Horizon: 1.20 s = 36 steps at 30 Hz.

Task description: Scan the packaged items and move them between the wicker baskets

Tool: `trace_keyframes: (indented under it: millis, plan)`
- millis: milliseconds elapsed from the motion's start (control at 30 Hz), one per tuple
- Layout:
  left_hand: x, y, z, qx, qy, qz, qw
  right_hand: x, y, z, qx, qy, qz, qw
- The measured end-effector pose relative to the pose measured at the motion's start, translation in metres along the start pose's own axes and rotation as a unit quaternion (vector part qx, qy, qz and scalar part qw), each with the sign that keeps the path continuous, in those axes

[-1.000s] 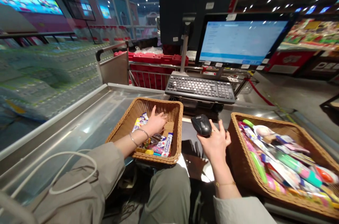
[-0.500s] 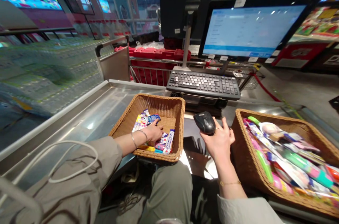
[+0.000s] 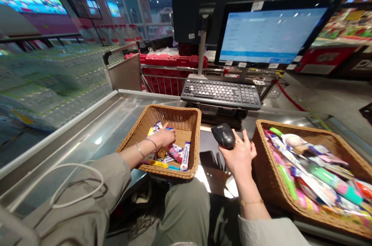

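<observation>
My left hand (image 3: 166,137) reaches into a wicker basket (image 3: 198,137), over the small packets at its left side. Its fingers are apart and no thing shows in them; a blue packet is partly hidden beneath. Around it lie a white and purple wrapped bar (image 3: 185,156), a pink packet (image 3: 175,153) and a yellow stick-like item (image 3: 158,163). My right hand (image 3: 241,155) is wrapped round a black handheld barcode scanner (image 3: 223,135), held up just right of the basket with its head pointing left. Some of its fingers are raised off the handle.
On the right stands a second wicker basket (image 3: 257,153), full of colourful packaged goods. Beyond the metal counter (image 3: 116,116) are a keyboard (image 3: 222,92) and a lit monitor (image 3: 270,36). A white cable (image 3: 52,191) loops across my left sleeve.
My left hand has moved up and left inside the basket, uncovering the pink packet and a round orange item. My right hand still holds the scanner in nearly the same place.
</observation>
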<state>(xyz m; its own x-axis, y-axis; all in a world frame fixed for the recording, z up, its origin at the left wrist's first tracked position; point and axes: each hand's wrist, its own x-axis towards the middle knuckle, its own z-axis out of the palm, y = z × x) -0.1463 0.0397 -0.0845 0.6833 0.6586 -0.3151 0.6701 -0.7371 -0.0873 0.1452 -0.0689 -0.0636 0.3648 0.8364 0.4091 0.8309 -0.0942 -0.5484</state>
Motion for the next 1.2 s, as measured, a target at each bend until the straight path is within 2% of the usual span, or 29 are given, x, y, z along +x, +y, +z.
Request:
trace_keyframes:
  millis: [133, 267, 533, 667, 800, 933, 1033, 1067, 1200]
  plan:
    - [0.0, -0.011, -0.012, 0.01, -0.002, -0.022, 1.0, 0.0, 0.001, 0.001, -0.005, 0.0, -0.002, 1.0]
    - [-0.003, -0.016, -0.019, 0.003, 0.045, -0.041, 0.998, 0.001, 0.002, 0.001, 0.002, 0.004, 0.005, 1.0]
    - [-0.005, -0.013, -0.014, 0.023, 0.07, -0.084, 0.994, 0.0, 0.004, 0.002, 0.004, 0.0, 0.002, 1.0]
    - [-0.006, -0.018, -0.014, -0.007, 0.077, -0.093, 0.993, 0.0, 0.004, 0.002, 0.002, -0.001, 0.003, 1.0]
    - [-0.008, -0.03, -0.027, -0.048, 0.05, -0.117, 0.991, 0.0, 0.004, 0.002, 0.004, -0.003, 0.001, 1.0]
    - [-0.003, -0.04, -0.045, -0.013, -0.008, -0.096, 0.995, 0.001, 0.004, 0.003, 0.006, -0.004, 0.003, 1.0]
    - [0.009, -0.031, -0.05, 0.005, -0.008, -0.055, 0.998, 0.001, 0.004, 0.004, 0.008, -0.001, 0.005, 1.0]
    - [0.014, -0.025, -0.049, 0.0, 0.016, -0.025, 1.0, 0.001, 0.004, 0.005, 0.008, 0.0, 0.006, 1.0]
    - [0.028, 0.002, -0.037, -0.009, 0.042, 0.005, 0.999, 0.001, 0.006, 0.004, 0.006, -0.002, 0.005, 1.0]
